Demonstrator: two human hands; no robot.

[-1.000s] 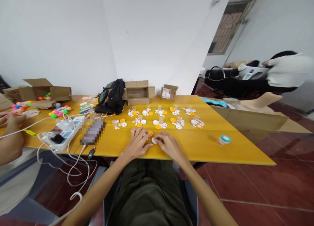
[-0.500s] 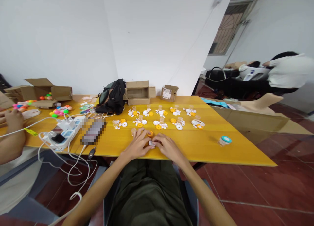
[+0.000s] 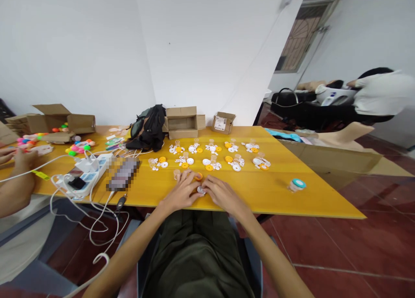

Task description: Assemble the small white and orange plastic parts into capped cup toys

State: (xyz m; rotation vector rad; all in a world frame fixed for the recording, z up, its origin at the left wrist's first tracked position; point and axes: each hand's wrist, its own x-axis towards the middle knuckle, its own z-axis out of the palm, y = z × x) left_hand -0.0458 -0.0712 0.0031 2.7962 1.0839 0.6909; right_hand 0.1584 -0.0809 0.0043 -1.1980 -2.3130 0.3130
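Low over the table's front edge, my left hand (image 3: 183, 192) and my right hand (image 3: 221, 193) meet at a small whitish plastic piece (image 3: 201, 189). Both hands are closed, their fingertips pinching the piece from either side; its exact kind is too small to make out. Just beyond the fingers lies an orange round cap (image 3: 199, 176). A clear plastic cup (image 3: 177, 173) stands behind my left hand, partly hidden by it. Farther back are two rows of small sets: clear cups, white discs (image 3: 206, 162), orange discs (image 3: 209, 167) and small white dotted pieces (image 3: 217, 165).
A clear jar with a teal lid (image 3: 297, 185) stands to the right. On the left are a power strip (image 3: 94, 177), a phone (image 3: 125, 173) and loose white cables. Cardboard boxes (image 3: 183, 134) and a black bag (image 3: 152, 129) line the back. Another person's hand (image 3: 24, 162) is at far left.
My hands stay nearly in place, with the right fingers shifting slightly around the small piece. At far left, the other person's hand has moved a little.
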